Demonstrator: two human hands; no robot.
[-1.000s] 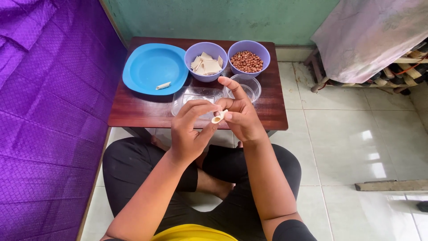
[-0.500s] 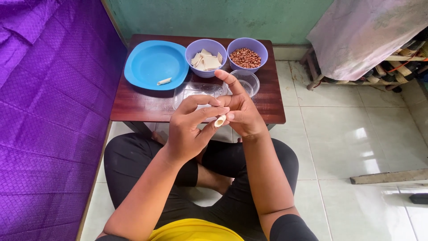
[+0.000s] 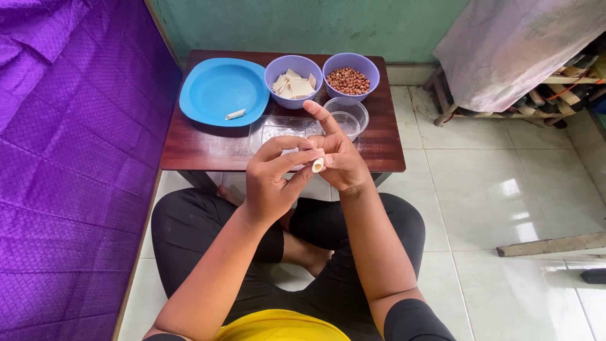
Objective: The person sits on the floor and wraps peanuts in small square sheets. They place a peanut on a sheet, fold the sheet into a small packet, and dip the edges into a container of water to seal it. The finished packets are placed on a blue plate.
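Observation:
My left hand (image 3: 273, 179) and my right hand (image 3: 339, 156) meet over the near edge of a low dark wooden table (image 3: 202, 148). Both pinch a small pale rolled dough piece (image 3: 318, 165) between their fingertips; my right index finger points up. On the table stand a blue plate (image 3: 221, 88) with one rolled piece (image 3: 235, 114) on it, a purple bowl of pale square wrappers (image 3: 293, 81) and a purple bowl of peanuts (image 3: 350, 78).
A clear plastic tray (image 3: 274, 129) and a small clear bowl (image 3: 347, 115) sit right behind my hands. Purple quilted cloth (image 3: 69, 158) fills the left side. At the right stands a cloth-covered rack (image 3: 524, 57); a wooden plank (image 3: 555, 244) lies on the white tiled floor.
My hands stay together on the rolled piece, with the fingers shifting slightly around it. The view has drifted a little.

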